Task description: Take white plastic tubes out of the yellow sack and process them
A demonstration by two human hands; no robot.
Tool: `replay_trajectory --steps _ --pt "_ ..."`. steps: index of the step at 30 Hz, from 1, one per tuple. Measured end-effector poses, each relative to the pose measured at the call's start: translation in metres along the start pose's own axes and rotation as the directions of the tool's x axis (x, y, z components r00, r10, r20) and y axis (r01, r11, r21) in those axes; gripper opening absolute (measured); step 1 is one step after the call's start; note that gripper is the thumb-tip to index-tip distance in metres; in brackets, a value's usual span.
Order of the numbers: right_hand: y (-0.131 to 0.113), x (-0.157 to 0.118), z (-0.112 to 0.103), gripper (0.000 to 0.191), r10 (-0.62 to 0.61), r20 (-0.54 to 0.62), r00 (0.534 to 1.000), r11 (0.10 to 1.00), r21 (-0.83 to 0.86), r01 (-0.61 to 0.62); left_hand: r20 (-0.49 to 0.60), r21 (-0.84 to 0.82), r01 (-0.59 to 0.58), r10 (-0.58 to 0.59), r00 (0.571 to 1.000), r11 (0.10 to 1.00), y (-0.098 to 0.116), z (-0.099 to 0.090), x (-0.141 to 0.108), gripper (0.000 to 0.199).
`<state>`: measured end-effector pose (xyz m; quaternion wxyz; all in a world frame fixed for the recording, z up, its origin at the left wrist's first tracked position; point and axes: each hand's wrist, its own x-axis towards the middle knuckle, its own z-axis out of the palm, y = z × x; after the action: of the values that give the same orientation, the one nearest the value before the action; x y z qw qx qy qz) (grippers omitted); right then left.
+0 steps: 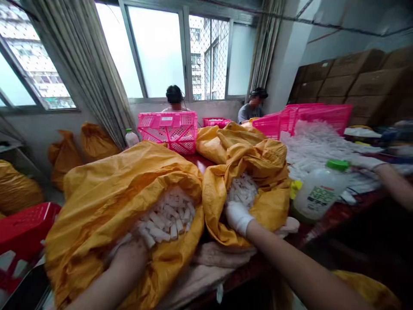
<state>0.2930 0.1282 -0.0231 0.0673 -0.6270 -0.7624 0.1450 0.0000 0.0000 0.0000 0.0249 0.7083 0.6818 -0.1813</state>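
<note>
Two yellow woven bags lie side by side with their mouths facing me. Small white tube-like pieces fill the opening of the left bag. My left hand reaches into that opening beside the pieces; it is blurred and its fingers are hidden. My right hand, in a white glove, is in the mouth of the right bag. It touches the slimmer white pieces there, and its fingertips are out of sight. A pinkish folded cloth lies under the bags' front edges.
At right, a green-capped jug stands before a heap of white pieces, where another person's gloved hand rests. Pink crates stand behind the bags. Two people sit at the back. A red stool is at left.
</note>
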Motion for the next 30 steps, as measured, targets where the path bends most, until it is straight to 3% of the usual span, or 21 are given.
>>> replay_trajectory --steps 3,5,7,8,10,12,13,15,16,18,21,23,25,27,29,30 --pt "0.009 -0.016 -0.019 0.018 -0.068 -0.014 0.998 0.995 -0.071 0.067 -0.074 -0.017 -0.062 0.061 0.995 0.998 -0.006 -0.011 -0.001 0.031" --pt "0.010 -0.029 -0.027 0.018 -0.130 -0.070 0.989 0.990 0.039 0.133 -0.193 -0.144 -0.117 0.088 0.977 0.983 -0.003 -0.012 -0.006 0.029" --pt "0.005 -0.046 -0.030 0.023 -0.179 -0.177 0.968 0.915 0.331 0.230 -0.329 -0.357 -0.183 0.061 0.943 0.916 0.007 -0.008 -0.014 0.033" --pt "-0.001 -0.055 -0.030 0.026 -0.177 -0.233 0.956 0.796 0.538 0.278 -0.370 -0.469 -0.214 0.030 0.929 0.857 0.015 -0.005 -0.018 0.036" --pt "-0.020 -0.071 -0.027 0.040 -0.117 -0.267 0.957 0.386 0.875 0.291 -0.413 -0.638 -0.277 -0.015 0.911 0.718 0.032 0.002 -0.026 0.043" --pt "-0.044 -0.084 -0.023 0.052 -0.061 -0.208 0.976 -0.005 0.978 0.208 -0.425 -0.724 -0.339 -0.002 0.905 0.601 0.050 0.005 -0.032 0.046" --pt "-0.057 -0.089 -0.021 0.052 -0.046 -0.172 0.984 -0.147 0.976 0.163 -0.427 -0.750 -0.364 0.017 0.904 0.552 0.057 0.006 -0.034 0.046" --pt "-0.081 -0.093 -0.015 0.047 -0.025 -0.119 0.993 -0.306 0.946 0.105 -0.423 -0.795 -0.398 0.052 0.904 0.457 0.068 0.005 -0.037 0.044" --pt "-0.090 -0.094 -0.012 0.045 -0.014 -0.114 0.993 -0.337 0.936 0.102 -0.420 -0.822 -0.407 0.060 0.906 0.399 0.072 0.003 -0.038 0.042" --pt "-0.102 -0.096 -0.004 0.036 0.008 -0.158 0.987 -0.313 0.937 0.153 -0.400 -0.887 -0.400 0.050 0.915 0.230 0.079 0.001 -0.039 0.039" --pt "-0.105 -0.100 0.009 0.019 -0.025 -0.306 0.952 -0.183 0.937 0.297 -0.265 -0.949 -0.245 0.080 0.961 -0.197 0.088 0.000 -0.040 0.042" --pt "-0.102 -0.103 0.019 0.019 -0.113 -0.300 0.947 -0.177 0.944 0.278 -0.163 -0.890 -0.077 0.157 0.974 -0.449 0.095 0.002 -0.040 0.046" --pt "-0.100 -0.106 0.027 0.020 -0.171 -0.245 0.955 -0.238 0.950 0.201 -0.107 -0.816 0.024 0.191 0.976 -0.578 0.101 0.004 -0.039 0.047" --pt "-0.101 -0.108 0.032 0.021 -0.178 -0.196 0.964 -0.301 0.944 0.136 -0.075 -0.758 0.066 0.187 0.979 -0.649 0.104 0.003 -0.037 0.043" --pt "-0.103 -0.108 0.036 0.022 -0.169 -0.176 0.970 -0.336 0.935 0.111 -0.046 -0.663 0.183 0.283 0.958 -0.726 0.104 0.001 -0.034 0.038" --pt "-0.104 -0.109 0.037 0.023 -0.164 -0.175 0.971 -0.354 0.929 0.107 -0.037 -0.592 0.283 0.375 0.926 -0.755 0.103 -0.001 -0.033 0.036"
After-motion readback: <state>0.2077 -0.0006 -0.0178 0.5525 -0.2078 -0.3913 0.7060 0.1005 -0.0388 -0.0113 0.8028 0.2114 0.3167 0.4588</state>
